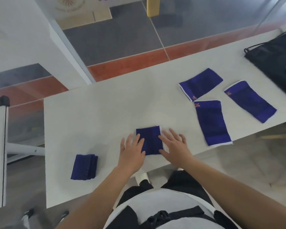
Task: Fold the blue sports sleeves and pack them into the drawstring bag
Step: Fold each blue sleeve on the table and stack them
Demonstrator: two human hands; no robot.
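A folded blue sleeve point(151, 139) lies near the front edge of the white table point(106, 109). My left hand point(132, 151) rests flat on its left side, fingers spread. My right hand point(175, 147) lies flat along its right edge, fingers spread too. A stack of folded blue sleeves point(84, 166) sits to the left. Three unfolded blue sleeves lie to the right: one point(201, 84) farther back, one point(211, 122) near the front edge, one point(250, 101) at the right. The black drawstring bag point(274, 63) lies at the table's far right end.
A black stand with a cable point(2, 100) is at the left beside a white surface. Beyond the table are grey and red floor tiles and a glass partition point(69, 52). My legs and feet show below the table's front edge.
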